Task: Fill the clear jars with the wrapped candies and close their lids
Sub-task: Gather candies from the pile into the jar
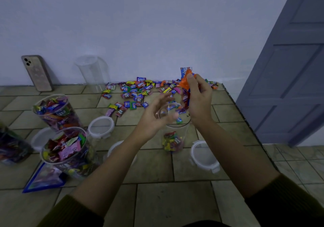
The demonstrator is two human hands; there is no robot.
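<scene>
The tiled surface (157, 200) lies wide open on the near side of both hands. Its edge, though, runs close past the outer side of the right hand, with floor below, so anything flicked that way is likely lost. Directly beneath the hands stands the open jar (175, 135), clear and hard-walled, with only its bottom filled. I judge it light and easy to tip, and best steadied by its wall below the rim. The left hand (154, 119) is at that rim with fingers spread and nothing in them; blur hides whether it touches. Two full jars (68, 149) stand well off beyond the left forearm. A lid (204, 154) lies under the right forearm, near the edge. The right hand (199, 100) is pinched tight on a bunch of candies (185, 83) above the jar mouth. Loose candies (138, 90) lie just beyond the left fingertips. Their wrappers look light, slick and crinkly, probably easier to scoop than to pick up singly.
</scene>
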